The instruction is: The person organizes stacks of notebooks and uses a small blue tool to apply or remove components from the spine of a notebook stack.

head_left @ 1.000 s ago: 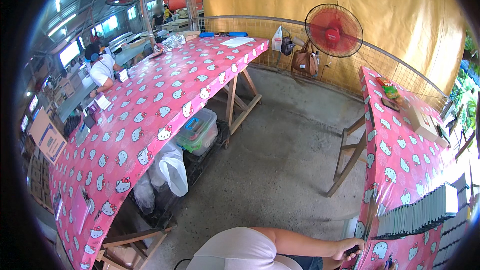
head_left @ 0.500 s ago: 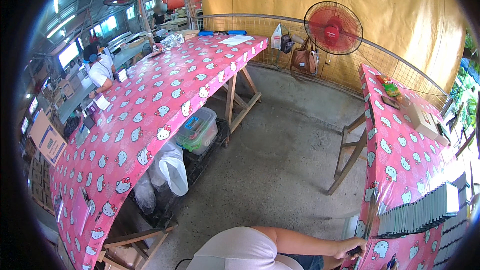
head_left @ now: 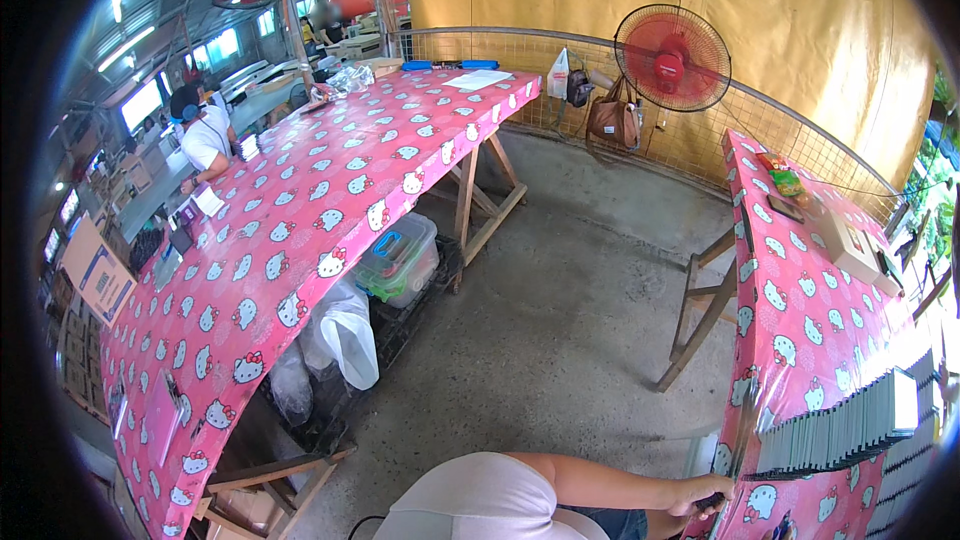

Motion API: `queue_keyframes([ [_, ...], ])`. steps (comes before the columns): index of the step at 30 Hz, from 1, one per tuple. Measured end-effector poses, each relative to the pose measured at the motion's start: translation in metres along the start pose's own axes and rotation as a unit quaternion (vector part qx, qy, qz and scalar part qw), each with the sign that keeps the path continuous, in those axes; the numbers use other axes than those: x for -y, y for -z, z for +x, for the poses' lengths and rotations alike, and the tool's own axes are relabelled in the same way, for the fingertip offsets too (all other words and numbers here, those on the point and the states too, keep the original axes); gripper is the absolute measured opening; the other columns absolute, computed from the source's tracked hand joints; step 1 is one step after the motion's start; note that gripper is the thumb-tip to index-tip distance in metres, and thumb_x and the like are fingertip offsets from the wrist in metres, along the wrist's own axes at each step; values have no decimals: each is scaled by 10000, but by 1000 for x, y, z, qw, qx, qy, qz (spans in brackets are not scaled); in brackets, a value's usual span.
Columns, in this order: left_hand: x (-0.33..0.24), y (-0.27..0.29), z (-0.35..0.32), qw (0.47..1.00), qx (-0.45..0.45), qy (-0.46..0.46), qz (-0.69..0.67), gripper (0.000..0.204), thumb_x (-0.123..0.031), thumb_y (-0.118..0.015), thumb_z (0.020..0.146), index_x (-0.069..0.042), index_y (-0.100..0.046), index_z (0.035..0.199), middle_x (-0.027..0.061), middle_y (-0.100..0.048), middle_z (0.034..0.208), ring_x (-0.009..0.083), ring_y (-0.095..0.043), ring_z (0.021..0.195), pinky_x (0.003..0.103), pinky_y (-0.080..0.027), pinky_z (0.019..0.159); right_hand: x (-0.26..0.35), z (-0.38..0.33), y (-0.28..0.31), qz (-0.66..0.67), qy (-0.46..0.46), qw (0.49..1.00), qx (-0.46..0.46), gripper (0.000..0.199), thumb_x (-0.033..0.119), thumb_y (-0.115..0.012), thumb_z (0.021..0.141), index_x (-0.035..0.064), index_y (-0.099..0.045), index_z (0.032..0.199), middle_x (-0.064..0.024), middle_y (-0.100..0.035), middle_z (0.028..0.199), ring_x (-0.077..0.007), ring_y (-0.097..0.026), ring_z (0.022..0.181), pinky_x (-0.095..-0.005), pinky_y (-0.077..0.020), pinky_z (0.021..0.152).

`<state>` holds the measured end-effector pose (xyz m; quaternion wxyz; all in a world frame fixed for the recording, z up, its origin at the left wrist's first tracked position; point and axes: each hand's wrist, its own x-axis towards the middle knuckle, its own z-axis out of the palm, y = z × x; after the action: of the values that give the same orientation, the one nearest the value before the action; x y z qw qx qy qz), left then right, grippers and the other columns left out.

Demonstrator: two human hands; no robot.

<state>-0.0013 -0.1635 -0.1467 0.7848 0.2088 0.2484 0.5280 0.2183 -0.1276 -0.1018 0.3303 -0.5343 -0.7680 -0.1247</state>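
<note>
far to the left of the red fan (head_left: 672, 57), another person in a white shirt (head_left: 207, 136) sits behind the long pink-clothed table (head_left: 290, 230). under that table, still left of the fan, lie white plastic bags (head_left: 345, 335) and a clear plastic bin with a green base (head_left: 400, 258). on the table's far end, just left of the fan, rest white papers (head_left: 478, 79). a brown bag (head_left: 612, 120) hangs on the wire fence just below-left of the fan. well below the fan, at the bottom edge, the right hand (head_left: 702, 495) is curled around a small dark object (head_left: 711, 503) at the near edge of the second pink table (head_left: 800, 330); what the object is cannot be told. a row of dark upright cards (head_left: 835, 432) stands just right of that hand. the left hand is out of view.
</note>
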Motion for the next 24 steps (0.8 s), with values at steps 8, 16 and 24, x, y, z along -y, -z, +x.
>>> queue_keyframes([
  [8, 4, 1, 7, 999, -21, 4, 39, 270, -341, -599, 858, -135, -479, 731, -31, -474, 608, 70, -434, 493, 230, -304, 420, -1, -1, 0, -29, 9, 1000, 4, 321, 272, -575, 875, 1, -611, 1043, -194, -589, 1033, -352, -578, 929, -456, -476, 794],
  [16, 4, 9, 12, 999, -31, 20, 3, 327, -362, -537, 889, -138, -478, 659, -31, -486, 595, 79, -439, 487, 230, -323, 429, 1, 0, 1, 22, -27, 999, 14, 290, 247, -576, 882, -1, -613, 1028, -179, -601, 1020, -318, -609, 895, -406, -509, 774],
  [24, 9, 13, 15, 998, -41, 32, -25, 227, -349, -520, 893, -125, -510, 927, -23, -511, 630, 77, -462, 498, 230, -339, 393, 9, 4, 8, 15, 25, 999, -17, 292, 248, -573, 886, -7, -608, 1023, -174, -611, 998, -306, -623, 861, -397, -514, 765],
])
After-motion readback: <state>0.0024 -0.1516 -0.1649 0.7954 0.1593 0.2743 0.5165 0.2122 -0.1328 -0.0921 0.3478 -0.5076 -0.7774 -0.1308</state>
